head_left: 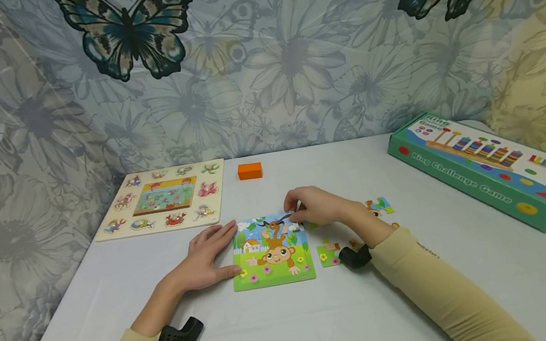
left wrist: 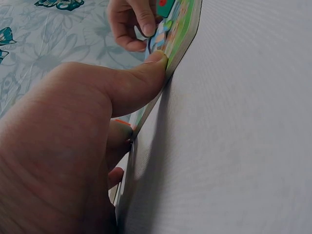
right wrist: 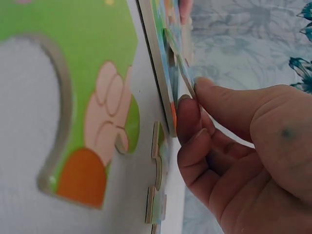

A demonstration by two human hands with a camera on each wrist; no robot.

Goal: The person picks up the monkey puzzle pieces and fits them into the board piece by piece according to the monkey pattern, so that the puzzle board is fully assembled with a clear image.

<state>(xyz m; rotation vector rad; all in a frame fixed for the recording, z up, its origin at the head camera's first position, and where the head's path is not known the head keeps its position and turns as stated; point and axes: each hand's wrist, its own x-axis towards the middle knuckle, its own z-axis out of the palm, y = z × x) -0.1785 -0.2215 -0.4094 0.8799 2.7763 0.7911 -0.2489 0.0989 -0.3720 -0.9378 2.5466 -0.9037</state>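
Note:
A square monkey jigsaw puzzle (head_left: 267, 276) lies on the white table in front of the person. The left hand (head_left: 207, 258) rests along its left edge, fingers extended towards the upper corner and thumb on the lower edge. In the left wrist view the thumb (left wrist: 139, 80) presses on the board's rim. Over the upper right corner, the right hand (head_left: 321, 205) pinches a thin puzzle piece (right wrist: 183, 68) between thumb and fingers. That piece is tilted, one end low against the picture. Loose puzzle pieces (head_left: 329, 256) lie right of the board, partly hidden by the right forearm.
A wooden sea-animal board (head_left: 117, 216) lies at the back left, with an orange block (head_left: 250, 171) beside it. The back right holds a long green game box (head_left: 469, 184). More loose pieces (head_left: 382, 205) show beyond the right wrist. A patterned cloth backdrop (head_left: 260, 79) stands behind the table.

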